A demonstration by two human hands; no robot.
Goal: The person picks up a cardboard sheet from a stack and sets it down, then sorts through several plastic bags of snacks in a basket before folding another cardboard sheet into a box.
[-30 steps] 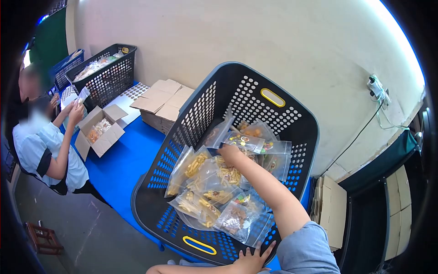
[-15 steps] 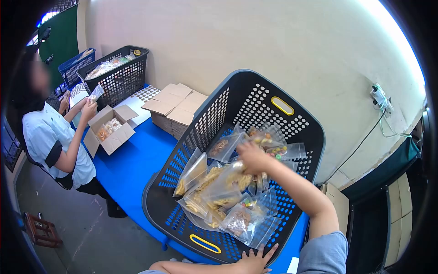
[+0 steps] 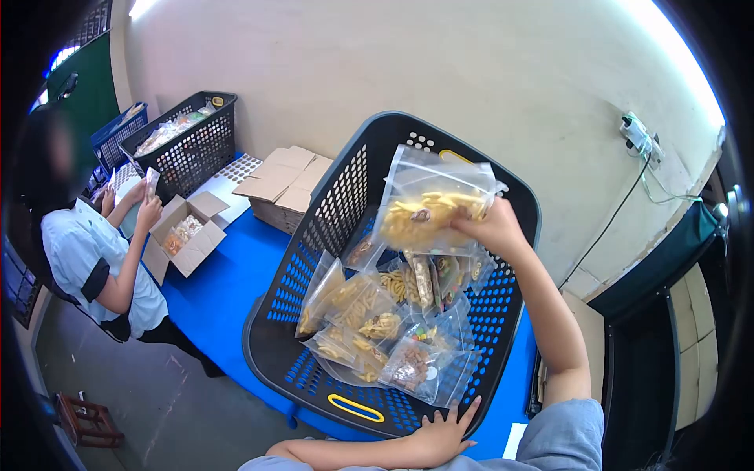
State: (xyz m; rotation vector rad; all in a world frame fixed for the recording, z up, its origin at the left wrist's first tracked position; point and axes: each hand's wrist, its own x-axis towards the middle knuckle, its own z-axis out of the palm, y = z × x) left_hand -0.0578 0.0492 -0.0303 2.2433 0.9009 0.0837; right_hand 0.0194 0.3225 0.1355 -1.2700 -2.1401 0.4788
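Observation:
My right hand (image 3: 495,226) grips a clear zip bag of yellow snacks (image 3: 428,212) with a round brown sticker, raised over the far part of a large black laundry basket (image 3: 503,314). My left hand (image 3: 441,438) rests with fingers spread on the basket's near rim. Inside the basket lie several more clear bags: yellow snack sticks (image 3: 357,302) to the left, a bag of brown pieces (image 3: 410,367) near the front, and bags with colourful contents (image 3: 449,276) partly hidden under the raised one.
A blue-covered table (image 3: 220,302) carries the basket, stacked flat cardboard (image 3: 287,180), an open carton (image 3: 187,239) and a second black basket (image 3: 192,141) of bags. At left a co-worker (image 3: 98,251) handles a small packet. A wall socket (image 3: 642,137) with cables is at right.
My right hand has lifted the bag of yellow snacks up from the pile inside the basket. My left hand stays on the rim. The view has shifted slightly.

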